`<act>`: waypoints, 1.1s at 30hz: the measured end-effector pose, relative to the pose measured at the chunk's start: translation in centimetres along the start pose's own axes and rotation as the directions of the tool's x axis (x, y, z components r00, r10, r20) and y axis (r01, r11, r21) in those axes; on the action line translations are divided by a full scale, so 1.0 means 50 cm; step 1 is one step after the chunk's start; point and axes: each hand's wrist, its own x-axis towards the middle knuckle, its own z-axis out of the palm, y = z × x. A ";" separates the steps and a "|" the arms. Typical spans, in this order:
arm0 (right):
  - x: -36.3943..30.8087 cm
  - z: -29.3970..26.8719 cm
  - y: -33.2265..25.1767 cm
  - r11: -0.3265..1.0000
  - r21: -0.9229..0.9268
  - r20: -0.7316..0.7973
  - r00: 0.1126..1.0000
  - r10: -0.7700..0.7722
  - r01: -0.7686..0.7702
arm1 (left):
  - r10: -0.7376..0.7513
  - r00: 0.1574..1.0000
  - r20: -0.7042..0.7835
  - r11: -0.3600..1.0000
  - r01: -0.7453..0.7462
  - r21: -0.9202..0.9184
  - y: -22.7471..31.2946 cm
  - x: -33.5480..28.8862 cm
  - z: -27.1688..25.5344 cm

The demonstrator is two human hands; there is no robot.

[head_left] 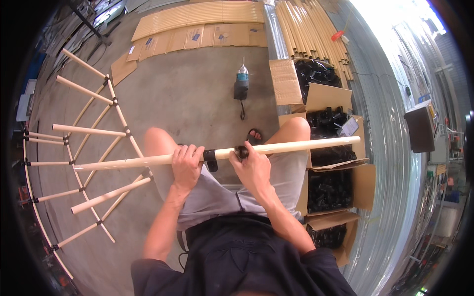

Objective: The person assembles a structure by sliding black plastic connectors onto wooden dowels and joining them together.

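Hands, two. Left hand [186, 165]: fingers curled over a long cream pole [306, 146], closed to its thickness. Right hand [254, 170]: thumb and fingers nearly closed about a black collar [241, 151] on the same pole, partly covering it. Pole lies crosswise over the lap, between the knees and the torso; whether it rests on the thighs cannot be told.

Hazards, judged. Collar may slip or twist along the smooth pole, should the right-hand pinch slacken. Pole may roll, should the left-hand grip loosen. Long ends may strike a jointed frame [89, 130] at left or the cartons [365, 187] at right, should the pole swing. Drill [241, 84], on the floor ahead, may be kicked by a shifting foot [255, 134].

Count, outward. Pole in hand: one. Black fittings on it: two, the collar and a hanging bracket [211, 160] just beside the left hand. Feet showing: one, sandalled. Drill: one, teal and black. Cartons, open, of black parts: four; parts too heaped to number. Stacks of loose poles [306, 29]: two, pieces not countable. Jointed framework: one or two, overlap prevents certainty.
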 end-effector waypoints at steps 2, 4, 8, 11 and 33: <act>0.016 -0.001 -0.009 0.999 0.035 0.081 0.997 -0.011 0.008 | 0.015 1.000 0.008 1.000 -0.015 0.002 -0.014 0.000 0.009; 0.017 0.008 0.001 0.995 0.086 0.084 0.995 -0.060 0.053 | 0.036 0.999 0.037 0.999 -0.035 -0.007 -0.024 0.006 0.013; 0.029 0.033 -0.046 0.985 0.109 0.204 0.966 -0.156 0.136 | 0.026 0.997 0.071 0.999 -0.024 -0.033 -0.051 0.022 0.014; 0.035 0.027 -0.055 0.967 0.206 0.170 0.968 -0.186 0.149 | 0.048 0.997 0.053 0.990 -0.040 -0.139 -0.087 0.039 -0.008; 0.024 0.144 -0.030 0.894 0.087 -0.200 0.887 -0.416 0.439 | 0.109 0.904 0.413 0.901 0.086 -0.426 -0.073 0.073 -0.008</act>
